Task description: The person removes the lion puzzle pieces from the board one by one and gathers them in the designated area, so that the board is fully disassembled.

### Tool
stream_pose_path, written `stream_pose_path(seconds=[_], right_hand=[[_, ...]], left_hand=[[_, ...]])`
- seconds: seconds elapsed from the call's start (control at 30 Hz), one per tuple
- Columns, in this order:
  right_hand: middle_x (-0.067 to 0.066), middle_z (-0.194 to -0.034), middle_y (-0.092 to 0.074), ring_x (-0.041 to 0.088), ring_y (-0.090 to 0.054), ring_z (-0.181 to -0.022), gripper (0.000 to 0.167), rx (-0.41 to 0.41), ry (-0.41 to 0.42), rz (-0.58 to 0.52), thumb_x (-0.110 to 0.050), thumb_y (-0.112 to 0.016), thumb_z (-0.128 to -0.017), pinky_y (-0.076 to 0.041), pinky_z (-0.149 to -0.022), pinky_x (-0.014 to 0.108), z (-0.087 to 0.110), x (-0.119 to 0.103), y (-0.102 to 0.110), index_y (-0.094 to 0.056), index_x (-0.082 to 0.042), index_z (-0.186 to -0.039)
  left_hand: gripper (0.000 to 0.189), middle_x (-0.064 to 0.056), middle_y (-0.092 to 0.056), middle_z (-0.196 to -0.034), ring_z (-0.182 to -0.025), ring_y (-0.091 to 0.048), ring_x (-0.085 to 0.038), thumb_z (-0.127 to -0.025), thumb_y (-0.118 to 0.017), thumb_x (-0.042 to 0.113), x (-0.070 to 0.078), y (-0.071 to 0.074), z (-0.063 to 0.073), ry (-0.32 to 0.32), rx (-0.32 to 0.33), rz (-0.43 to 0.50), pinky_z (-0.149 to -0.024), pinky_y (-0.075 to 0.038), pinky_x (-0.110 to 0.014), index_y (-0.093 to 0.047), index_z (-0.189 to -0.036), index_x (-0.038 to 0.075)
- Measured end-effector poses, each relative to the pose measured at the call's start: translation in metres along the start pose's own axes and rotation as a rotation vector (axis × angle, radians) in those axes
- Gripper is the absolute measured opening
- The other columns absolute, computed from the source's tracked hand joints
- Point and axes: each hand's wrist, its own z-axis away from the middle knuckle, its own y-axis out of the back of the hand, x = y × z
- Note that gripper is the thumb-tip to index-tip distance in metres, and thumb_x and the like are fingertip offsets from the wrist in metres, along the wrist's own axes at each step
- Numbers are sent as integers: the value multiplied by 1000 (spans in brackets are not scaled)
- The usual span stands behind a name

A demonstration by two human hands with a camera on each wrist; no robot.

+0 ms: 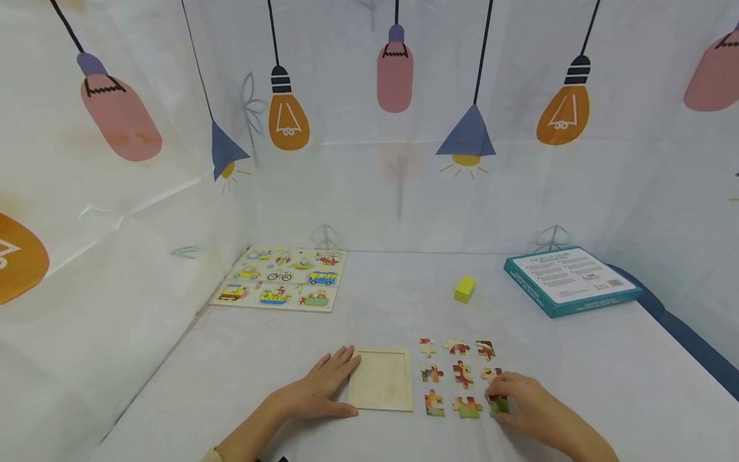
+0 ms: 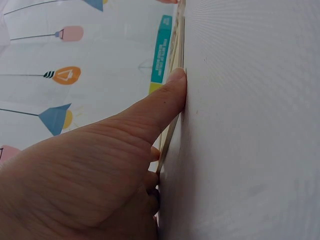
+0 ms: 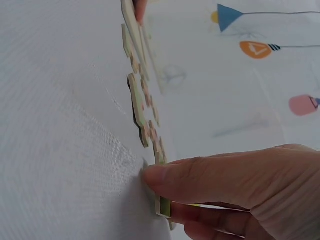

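Note:
A square wooden puzzle tray [image 1: 380, 380] lies bare on the white table. My left hand [image 1: 320, 387] rests against its left side with the fingers extended; in the left wrist view the thumb [image 2: 167, 95] touches the tray's edge. To the right, several jigsaw pieces [image 1: 462, 374] lie apart in rows. My right hand [image 1: 534, 405] pinches the green-bottomed puzzle piece [image 1: 499, 404] at the near right corner of those rows. In the right wrist view, thumb and fingers hold that piece by its edges, covering part of it.
A picture board [image 1: 283, 279] of vehicles lies at the back left. Beyond the pieces stands a yellow block [image 1: 464, 289]. A teal and white box [image 1: 571, 282] lies at the back right, before the patterned curtain [image 1: 358, 192].

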Motion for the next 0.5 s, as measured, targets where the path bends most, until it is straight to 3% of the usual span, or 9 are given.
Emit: stream_pose_path(seconds=[0.5], right_hand=[[1, -103, -57, 30, -55, -93, 26, -51, -38, 1, -16, -75, -74, -48, -79, 47, 0, 2, -3, -68, -8, -97]], left_hand=[[91, -17, -11, -151, -139, -7, -29, -81, -59, 55, 3, 3, 0, 9, -6, 7, -109, -8, -51, -21, -145, 3]])
